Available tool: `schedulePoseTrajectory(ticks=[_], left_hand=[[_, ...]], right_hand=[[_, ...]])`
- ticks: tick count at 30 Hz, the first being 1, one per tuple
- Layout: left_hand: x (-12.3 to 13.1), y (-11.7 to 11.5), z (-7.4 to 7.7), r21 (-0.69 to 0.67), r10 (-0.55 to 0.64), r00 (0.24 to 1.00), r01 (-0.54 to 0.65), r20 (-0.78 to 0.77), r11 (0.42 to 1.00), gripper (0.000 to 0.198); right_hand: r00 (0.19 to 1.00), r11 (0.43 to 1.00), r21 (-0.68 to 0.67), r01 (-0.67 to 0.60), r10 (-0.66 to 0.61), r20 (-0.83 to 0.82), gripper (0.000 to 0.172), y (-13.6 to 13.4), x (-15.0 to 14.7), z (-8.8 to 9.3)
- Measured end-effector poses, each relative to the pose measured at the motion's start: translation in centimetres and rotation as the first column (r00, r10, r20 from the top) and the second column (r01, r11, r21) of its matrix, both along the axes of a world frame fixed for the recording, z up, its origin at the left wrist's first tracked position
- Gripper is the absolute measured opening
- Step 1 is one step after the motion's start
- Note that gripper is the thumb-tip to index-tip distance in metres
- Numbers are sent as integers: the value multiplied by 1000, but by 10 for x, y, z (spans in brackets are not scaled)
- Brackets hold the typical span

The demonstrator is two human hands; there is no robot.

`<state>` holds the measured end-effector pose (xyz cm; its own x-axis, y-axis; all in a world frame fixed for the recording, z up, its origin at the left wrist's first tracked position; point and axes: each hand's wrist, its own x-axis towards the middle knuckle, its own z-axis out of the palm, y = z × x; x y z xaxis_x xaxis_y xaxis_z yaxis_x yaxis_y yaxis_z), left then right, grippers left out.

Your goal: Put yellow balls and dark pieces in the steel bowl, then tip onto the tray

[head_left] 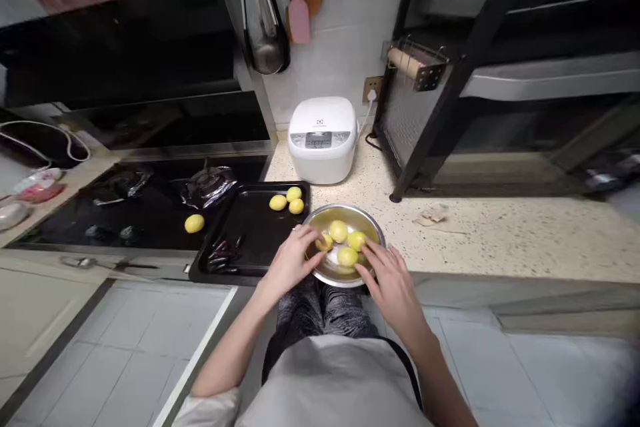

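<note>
Left hand: thumb and fingers close round the left lemon, inside the left wall of the metal bowl; a light pinch seems enough for so round a thing.
Right hand: moderately spread, fingertips at the right lemon; I cannot tell whether it is gripped.
Lemons in bowl: 4; the far lemon and the near lemon lie between the hands, the sloping wall probably stopping them from rolling off.
Bowl place: between both hands at the near edge of the bench, likely so each reaches in from its own side.
Black tray: left of the left hand; its rim likely corrals 3 lemons and some dark pods.
Stove: farther left, bearing 1 loose lemon.
Rice cooker: beyond the hands, probably set back for reaching room.
</note>
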<state>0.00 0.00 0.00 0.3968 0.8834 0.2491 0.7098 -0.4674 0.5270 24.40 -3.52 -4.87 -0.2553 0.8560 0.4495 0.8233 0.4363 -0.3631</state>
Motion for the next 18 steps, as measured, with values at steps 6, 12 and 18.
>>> schedulePoseTrajectory(ticks=[6, 12, 18], left_hand=[[-36, 51, 2, 155, 206, 979, -202, -6, 967, 26], [-45, 97, -2, 102, 146, 952, -122, -270, 987, 48], [-35, 99, -2, 105, 201, 890, -173, -409, 979, 43]], right_hand=[[998, 1000, 0, -13, 13, -57, 55, -2, 3, 1], [997, 1000, 19, -13, 15, -80, 51, -3, 1, 2], [997, 1000, 6, -19, 20, -80, 48, -6, 1, 6]])
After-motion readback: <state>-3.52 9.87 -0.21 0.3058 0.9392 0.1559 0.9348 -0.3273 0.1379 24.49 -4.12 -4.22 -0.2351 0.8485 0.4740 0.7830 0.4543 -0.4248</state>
